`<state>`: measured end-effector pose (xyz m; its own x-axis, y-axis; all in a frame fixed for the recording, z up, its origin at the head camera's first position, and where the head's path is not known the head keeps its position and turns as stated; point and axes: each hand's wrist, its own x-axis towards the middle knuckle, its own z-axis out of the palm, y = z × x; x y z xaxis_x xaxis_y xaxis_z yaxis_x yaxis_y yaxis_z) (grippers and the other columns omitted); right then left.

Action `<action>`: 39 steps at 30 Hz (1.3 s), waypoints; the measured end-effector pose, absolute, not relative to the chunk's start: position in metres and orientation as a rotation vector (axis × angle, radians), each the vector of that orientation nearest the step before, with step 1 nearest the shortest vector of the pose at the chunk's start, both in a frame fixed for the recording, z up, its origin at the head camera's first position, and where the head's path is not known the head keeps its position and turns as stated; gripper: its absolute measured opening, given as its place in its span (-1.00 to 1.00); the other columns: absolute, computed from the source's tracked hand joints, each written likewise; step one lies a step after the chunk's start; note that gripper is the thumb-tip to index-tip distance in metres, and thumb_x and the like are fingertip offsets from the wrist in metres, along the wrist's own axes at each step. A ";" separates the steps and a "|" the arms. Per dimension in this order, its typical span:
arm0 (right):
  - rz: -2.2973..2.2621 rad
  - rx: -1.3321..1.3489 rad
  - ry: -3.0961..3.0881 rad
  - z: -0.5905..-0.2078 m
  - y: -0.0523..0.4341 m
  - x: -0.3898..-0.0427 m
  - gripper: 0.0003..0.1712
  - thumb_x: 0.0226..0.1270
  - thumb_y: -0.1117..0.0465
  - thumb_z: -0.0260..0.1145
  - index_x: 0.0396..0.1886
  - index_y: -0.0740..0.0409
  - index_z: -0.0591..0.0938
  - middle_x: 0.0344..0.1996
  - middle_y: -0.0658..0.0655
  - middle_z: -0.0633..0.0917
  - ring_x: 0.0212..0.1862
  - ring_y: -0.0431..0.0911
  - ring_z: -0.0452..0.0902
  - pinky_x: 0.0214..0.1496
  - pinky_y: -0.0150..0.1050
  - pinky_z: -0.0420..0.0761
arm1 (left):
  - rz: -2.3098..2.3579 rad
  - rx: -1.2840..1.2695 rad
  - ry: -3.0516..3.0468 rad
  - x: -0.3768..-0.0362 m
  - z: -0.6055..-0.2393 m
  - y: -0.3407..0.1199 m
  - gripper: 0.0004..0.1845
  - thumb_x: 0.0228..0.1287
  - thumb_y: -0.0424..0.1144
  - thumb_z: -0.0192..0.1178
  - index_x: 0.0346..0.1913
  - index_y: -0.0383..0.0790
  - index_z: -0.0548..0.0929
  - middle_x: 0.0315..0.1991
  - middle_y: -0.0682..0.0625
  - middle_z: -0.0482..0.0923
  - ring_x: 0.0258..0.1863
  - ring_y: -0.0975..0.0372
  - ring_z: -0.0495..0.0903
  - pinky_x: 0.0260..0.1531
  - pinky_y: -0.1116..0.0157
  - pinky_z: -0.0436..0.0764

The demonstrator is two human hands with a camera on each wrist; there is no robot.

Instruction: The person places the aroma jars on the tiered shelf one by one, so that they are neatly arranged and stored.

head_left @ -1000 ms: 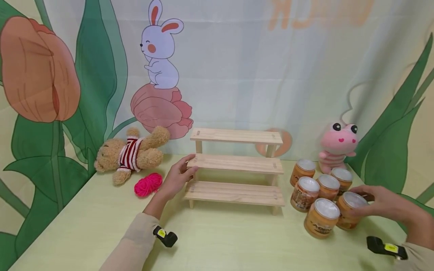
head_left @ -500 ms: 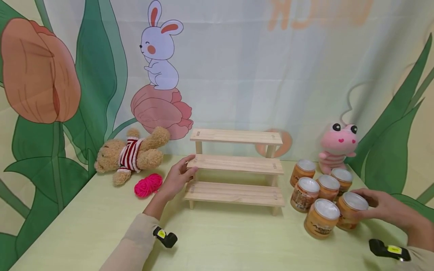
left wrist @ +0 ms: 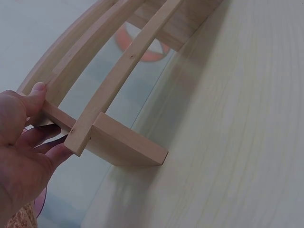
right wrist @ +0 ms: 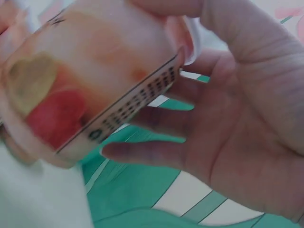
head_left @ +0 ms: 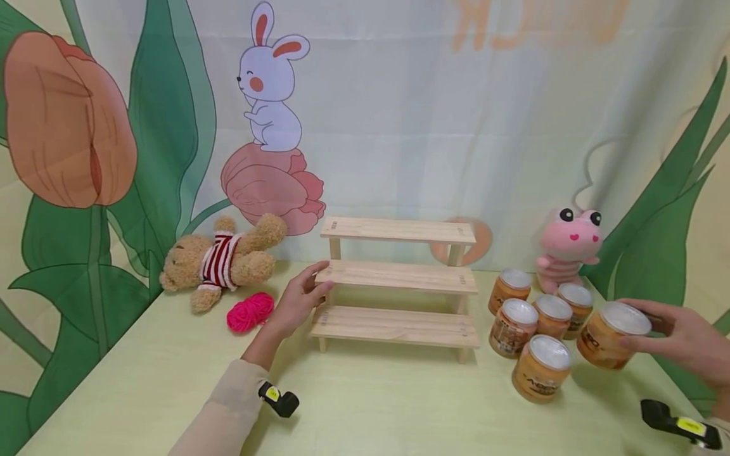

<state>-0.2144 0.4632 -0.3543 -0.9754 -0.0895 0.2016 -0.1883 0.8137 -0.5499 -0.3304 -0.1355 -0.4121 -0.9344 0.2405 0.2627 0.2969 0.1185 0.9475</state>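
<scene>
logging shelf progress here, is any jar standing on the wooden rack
No, the head view shows five jars on the table beside the wooden rack, and a sixth jar gripped by the right hand.

High head view faces forward-down; wrist views close; left shares shelf [head_left: 393, 276] with head.
</scene>
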 end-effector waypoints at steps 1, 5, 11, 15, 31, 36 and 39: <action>0.897 0.224 -2.787 -0.351 0.462 -0.212 -0.19 0.24 0.20 0.51 0.31 0.58 0.36 -0.01 0.11 0.62 -0.20 -0.56 0.36 -0.37 -0.37 0.58 | -1.975 -0.554 -2.321 -0.330 -0.412 -0.135 -0.42 0.52 -0.28 0.10 0.52 -0.24 0.24 0.13 -0.37 0.50 0.03 -0.18 0.46 0.12 0.04 0.57; 0.936 0.275 -2.641 -0.336 0.452 -0.205 -0.23 0.25 0.31 0.48 0.33 0.54 0.32 -0.07 -0.32 0.47 -0.21 -0.54 0.40 -0.39 -0.43 0.59 | -1.966 -0.545 -2.331 -0.330 -0.414 -0.135 -0.41 0.53 -0.28 0.11 0.52 -0.24 0.25 0.11 -0.37 0.52 0.01 -0.13 0.48 0.10 0.05 0.57; 1.028 0.391 -2.519 -0.316 0.427 -0.201 -0.28 0.20 0.46 0.46 0.33 0.30 0.38 -0.03 -0.29 0.48 -0.15 -0.47 0.48 -0.32 -0.51 0.59 | -1.981 -0.543 -2.322 -0.330 -0.414 -0.135 -0.41 0.52 -0.27 0.11 0.52 -0.22 0.25 0.12 -0.36 0.51 0.02 -0.14 0.47 0.13 -0.03 0.55; 1.079 0.474 -2.478 -0.310 0.400 -0.204 -0.27 0.13 0.49 0.49 0.31 0.33 0.44 -0.02 -0.27 0.56 -0.14 -0.41 0.56 -0.27 -0.49 0.63 | -1.966 -0.547 -2.327 -0.330 -0.417 -0.135 -0.41 0.52 -0.26 0.11 0.53 -0.24 0.24 0.12 -0.36 0.52 0.00 -0.10 0.49 0.13 0.00 0.55; 1.462 0.730 -2.357 -0.317 0.250 -0.230 -0.42 0.16 0.37 0.52 0.21 0.35 0.60 -0.11 0.26 0.71 -0.17 -0.16 0.67 -0.28 -0.27 0.72 | -1.948 -0.564 -2.306 -0.330 -0.413 -0.137 -0.42 0.50 -0.32 0.13 0.50 -0.26 0.28 0.16 -0.33 0.51 0.02 -0.07 0.53 0.11 0.00 0.57; 1.506 0.682 -2.332 -0.315 0.215 -0.234 -0.43 0.16 0.24 0.56 0.20 0.17 0.66 -0.08 0.14 0.74 -0.03 -0.10 0.64 -0.24 -0.26 0.71 | -1.951 -0.581 -2.299 -0.332 -0.411 -0.139 -0.42 0.50 -0.31 0.14 0.50 -0.28 0.28 0.21 -0.32 0.49 -0.01 0.07 0.55 0.12 0.00 0.57; 1.529 0.636 -2.331 -0.311 0.198 -0.238 -0.43 0.15 0.17 0.57 0.20 0.08 0.67 -0.07 0.07 0.75 0.07 -0.09 0.60 -0.18 -0.28 0.68 | -1.969 -0.589 -2.299 -0.333 -0.414 -0.138 -0.42 0.50 -0.30 0.13 0.50 -0.29 0.27 0.25 -0.33 0.47 0.03 0.03 0.54 0.13 -0.01 0.55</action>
<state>-0.2382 0.1980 -0.3105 -0.8634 -0.2068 0.4602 -0.5045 0.3422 -0.7927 -0.3331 -0.1384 -0.4139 -0.9253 0.2476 0.2873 0.3220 0.1122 0.9401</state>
